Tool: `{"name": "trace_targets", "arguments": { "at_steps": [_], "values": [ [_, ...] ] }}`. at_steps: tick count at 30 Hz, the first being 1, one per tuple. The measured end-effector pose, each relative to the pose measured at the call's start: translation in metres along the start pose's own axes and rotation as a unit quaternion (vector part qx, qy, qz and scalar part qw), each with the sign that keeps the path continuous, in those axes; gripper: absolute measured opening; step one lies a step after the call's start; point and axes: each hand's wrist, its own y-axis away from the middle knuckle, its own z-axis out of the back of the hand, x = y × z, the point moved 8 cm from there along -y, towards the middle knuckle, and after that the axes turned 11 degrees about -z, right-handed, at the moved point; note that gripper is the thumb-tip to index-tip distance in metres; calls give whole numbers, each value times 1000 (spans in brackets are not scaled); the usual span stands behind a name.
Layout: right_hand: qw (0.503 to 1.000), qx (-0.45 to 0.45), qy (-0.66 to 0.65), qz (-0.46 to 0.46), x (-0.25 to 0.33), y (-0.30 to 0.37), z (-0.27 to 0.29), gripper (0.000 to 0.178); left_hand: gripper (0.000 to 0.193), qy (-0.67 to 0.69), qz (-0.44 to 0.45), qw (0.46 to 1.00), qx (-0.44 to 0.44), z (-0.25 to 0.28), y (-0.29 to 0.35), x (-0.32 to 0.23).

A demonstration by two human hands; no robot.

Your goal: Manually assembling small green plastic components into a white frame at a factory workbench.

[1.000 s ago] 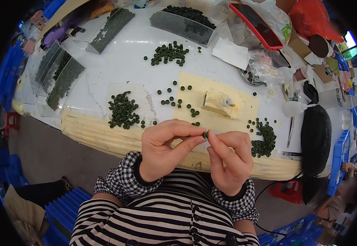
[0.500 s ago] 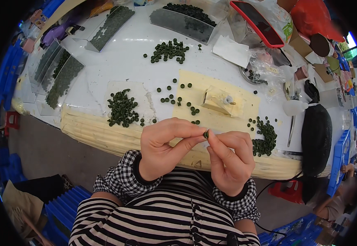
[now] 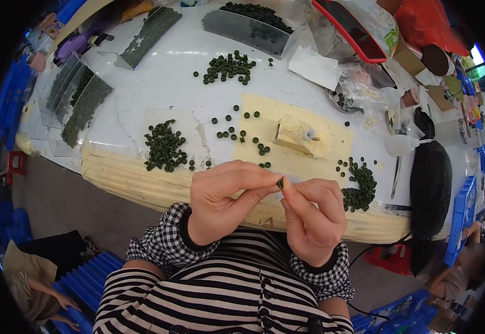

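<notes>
A small dark green round piece [image 3: 280, 182] is pinched between my two hands just in front of the table's near edge. My left hand [image 3: 220, 200] grips it between thumb and forefinger from one side. From the other side my right hand [image 3: 316, 217] holds it with thumb and forefinger, the remaining fingers curled. Beyond my hands, loose green round pieces [image 3: 232, 129] lie scattered on and beside a yellow sheet [image 3: 253, 103]. One heap of the pieces [image 3: 164, 147] is left of my hands, another heap [image 3: 359, 189] to the right.
A yellow block with a small post [image 3: 301, 138] stands on the sheet. Farther back are a pile of green pieces [image 3: 228, 69], clear trays [image 3: 248, 33], a white paper [image 3: 314, 68] and a red-cased phone [image 3: 349, 30]. A black pouch-like object [image 3: 430, 189] and tweezers [image 3: 396, 177] lie right.
My hands stay almost still, with the green piece pinched between them. At the lower left, another person's arms have moved over the blue crate.
</notes>
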Motion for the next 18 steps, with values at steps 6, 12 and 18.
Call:
{"name": "trace_targets", "arguments": {
  "at_steps": [6,12,18],
  "values": [
    [999,-8,-34,-18,2,1,2,40,19,72,38,997,-16,-2,3,7],
    [1000,-17,-10,-17,5,2,5,39,18,85,49,995,-1,-3,3,4],
    [1000,-25,4,-5,6,3,5,39,17,90,38,995,-15,-3,3,7]
  ]
}}
